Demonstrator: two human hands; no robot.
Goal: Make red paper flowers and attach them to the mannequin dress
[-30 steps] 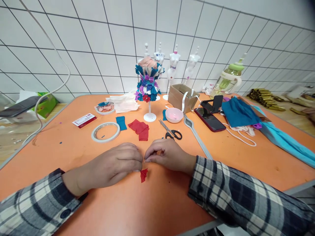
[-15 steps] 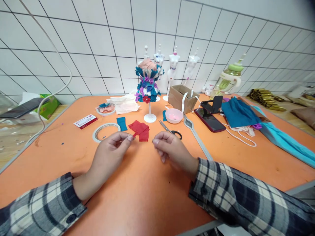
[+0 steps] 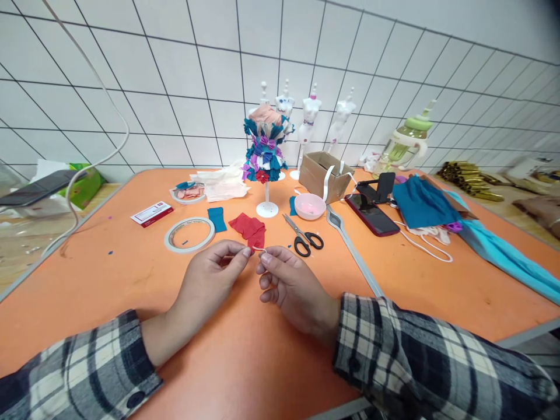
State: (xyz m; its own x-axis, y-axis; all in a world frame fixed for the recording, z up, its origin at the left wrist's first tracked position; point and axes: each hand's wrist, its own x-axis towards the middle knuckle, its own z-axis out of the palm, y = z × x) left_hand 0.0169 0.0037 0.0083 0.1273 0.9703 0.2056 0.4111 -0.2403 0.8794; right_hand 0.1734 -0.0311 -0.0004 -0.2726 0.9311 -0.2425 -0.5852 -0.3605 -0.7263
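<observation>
Beyond the left hand [image 3: 203, 291], a flat box [image 3: 151, 214] bears illegible print.

Open foreground tabletop [image 3: 245, 350], scissors [image 3: 301, 234] beyond

Left hand [image 3: 205, 286] – red scrap [image 3: 251, 250]; right hand [image 3: 295, 283] – white thread [image 3: 259, 249]; scissors [image 3: 303, 236] beyond.

The decorated dress form [image 3: 265, 149] stands at the rear centre of the desk [image 3: 245, 350], before the bare dress forms [image 3: 308, 114]. The open box [image 3: 326, 175] sits to its right, behind the bowl [image 3: 310, 206]. The scissors [image 3: 303, 236] lie before the bowl. The phone [image 3: 371, 214] lies right of the bowl. The tape roll [image 3: 189, 235] lies left of the scissors, with the card [image 3: 151, 214] farther left.
</observation>
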